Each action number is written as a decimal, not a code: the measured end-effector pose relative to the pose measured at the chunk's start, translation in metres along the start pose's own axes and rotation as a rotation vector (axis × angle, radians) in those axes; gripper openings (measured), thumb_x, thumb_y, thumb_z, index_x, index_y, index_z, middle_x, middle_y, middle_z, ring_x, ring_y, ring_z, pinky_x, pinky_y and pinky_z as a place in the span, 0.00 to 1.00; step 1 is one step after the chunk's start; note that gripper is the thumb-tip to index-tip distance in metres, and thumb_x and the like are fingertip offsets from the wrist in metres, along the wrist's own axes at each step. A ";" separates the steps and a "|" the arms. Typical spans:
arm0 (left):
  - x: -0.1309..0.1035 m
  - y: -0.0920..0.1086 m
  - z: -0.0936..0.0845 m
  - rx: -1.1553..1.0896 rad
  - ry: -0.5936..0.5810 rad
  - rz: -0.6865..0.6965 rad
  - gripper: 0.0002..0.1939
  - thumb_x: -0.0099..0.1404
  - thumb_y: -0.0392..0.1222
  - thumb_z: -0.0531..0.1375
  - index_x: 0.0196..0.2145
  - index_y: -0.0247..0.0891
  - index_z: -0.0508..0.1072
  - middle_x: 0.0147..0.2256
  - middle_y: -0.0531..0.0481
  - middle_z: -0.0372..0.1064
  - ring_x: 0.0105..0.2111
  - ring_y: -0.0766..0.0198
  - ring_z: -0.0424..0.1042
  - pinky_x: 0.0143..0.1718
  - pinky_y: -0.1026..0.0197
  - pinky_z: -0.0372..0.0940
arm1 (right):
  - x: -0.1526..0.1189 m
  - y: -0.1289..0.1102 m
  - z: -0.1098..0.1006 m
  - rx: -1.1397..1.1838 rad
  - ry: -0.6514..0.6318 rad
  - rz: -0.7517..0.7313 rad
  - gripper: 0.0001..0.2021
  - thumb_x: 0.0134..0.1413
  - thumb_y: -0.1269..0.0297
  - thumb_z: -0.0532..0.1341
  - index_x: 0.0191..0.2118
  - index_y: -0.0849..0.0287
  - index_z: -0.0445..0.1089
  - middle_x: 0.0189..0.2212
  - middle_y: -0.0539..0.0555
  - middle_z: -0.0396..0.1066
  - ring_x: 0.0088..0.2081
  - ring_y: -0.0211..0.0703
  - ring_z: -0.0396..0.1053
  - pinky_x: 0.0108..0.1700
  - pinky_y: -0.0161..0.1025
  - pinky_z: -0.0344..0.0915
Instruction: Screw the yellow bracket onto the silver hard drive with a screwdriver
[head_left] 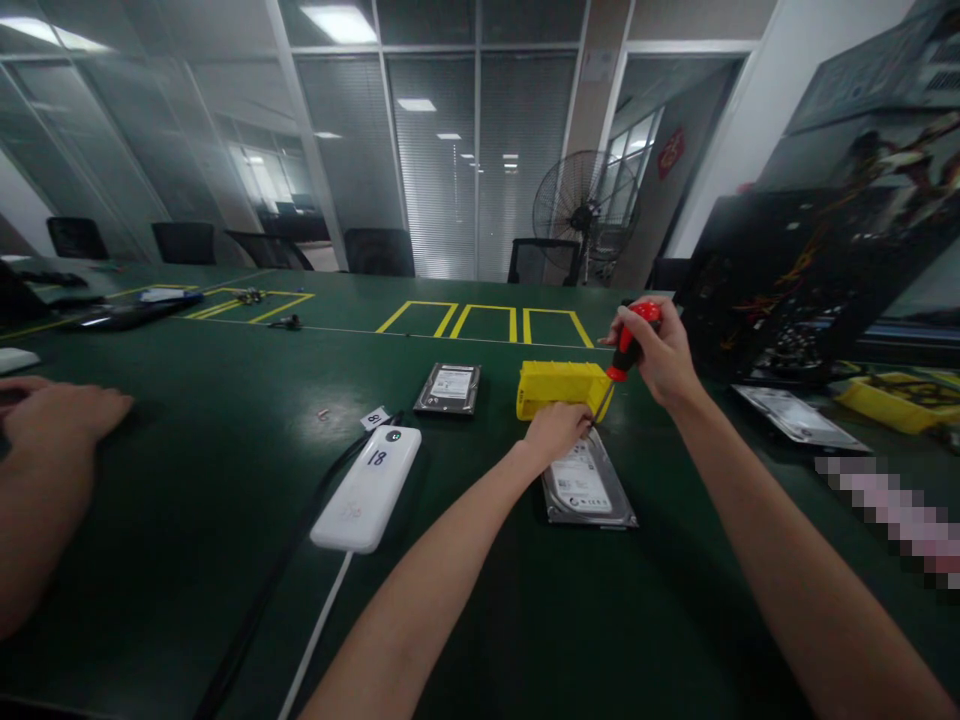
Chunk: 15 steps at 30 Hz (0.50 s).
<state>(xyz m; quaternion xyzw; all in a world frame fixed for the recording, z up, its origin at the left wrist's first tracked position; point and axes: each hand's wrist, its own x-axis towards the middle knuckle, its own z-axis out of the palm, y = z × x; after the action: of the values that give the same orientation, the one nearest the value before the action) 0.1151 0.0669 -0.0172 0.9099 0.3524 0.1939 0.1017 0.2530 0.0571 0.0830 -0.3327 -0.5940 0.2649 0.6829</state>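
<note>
My right hand [664,345] is wrapped round the handle of a red and black screwdriver [628,345], which slants down to the left. Its tip meets the far end of a silver hard drive [583,485] lying label up on the table. At that same end is my left hand [559,432], fingers pinched together by the screwdriver tip; what they hold, if anything, is hidden. Directly behind the drive stands a yellow plastic bin [564,382]. A second hard drive [450,388] rests to the left of the bin.
A white power bank [367,490] marked 18, with cables, lies on the green table [465,620]. Another person's hand [64,410] rests at far left. On the right stand an opened computer case [787,290], another drive [799,418] and a yellow tray [889,400].
</note>
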 end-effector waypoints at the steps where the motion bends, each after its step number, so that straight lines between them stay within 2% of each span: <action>1: 0.000 0.000 0.000 -0.001 0.003 0.002 0.14 0.70 0.41 0.49 0.46 0.39 0.71 0.44 0.46 0.72 0.43 0.59 0.71 0.43 0.58 0.67 | 0.000 0.000 0.000 0.005 0.002 -0.001 0.12 0.48 0.58 0.64 0.35 0.52 0.60 0.27 0.45 0.64 0.24 0.33 0.66 0.32 0.37 0.72; 6: -0.001 0.000 0.000 -0.024 0.003 0.002 0.14 0.70 0.41 0.49 0.46 0.38 0.71 0.44 0.47 0.72 0.43 0.60 0.71 0.43 0.57 0.67 | 0.001 0.001 -0.003 0.029 -0.014 0.004 0.10 0.52 0.54 0.59 0.35 0.52 0.62 0.26 0.46 0.63 0.24 0.33 0.65 0.32 0.37 0.71; 9: -0.001 0.000 0.000 -0.013 -0.013 -0.002 0.14 0.70 0.41 0.48 0.47 0.38 0.70 0.45 0.47 0.71 0.43 0.60 0.71 0.44 0.58 0.66 | 0.002 0.002 -0.004 0.058 -0.037 0.022 0.12 0.55 0.51 0.54 0.36 0.53 0.65 0.26 0.48 0.63 0.25 0.35 0.66 0.32 0.38 0.71; 15: -0.001 0.002 -0.003 0.005 -0.029 -0.011 0.15 0.70 0.41 0.48 0.48 0.39 0.70 0.45 0.47 0.71 0.44 0.60 0.71 0.43 0.58 0.66 | 0.001 0.002 -0.001 0.061 -0.018 0.044 0.12 0.51 0.51 0.60 0.35 0.53 0.66 0.30 0.49 0.64 0.28 0.34 0.67 0.32 0.36 0.71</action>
<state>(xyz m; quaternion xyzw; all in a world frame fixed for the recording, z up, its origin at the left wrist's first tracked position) 0.1142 0.0647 -0.0147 0.9109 0.3562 0.1791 0.1057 0.2542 0.0592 0.0823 -0.3222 -0.5843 0.3007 0.6814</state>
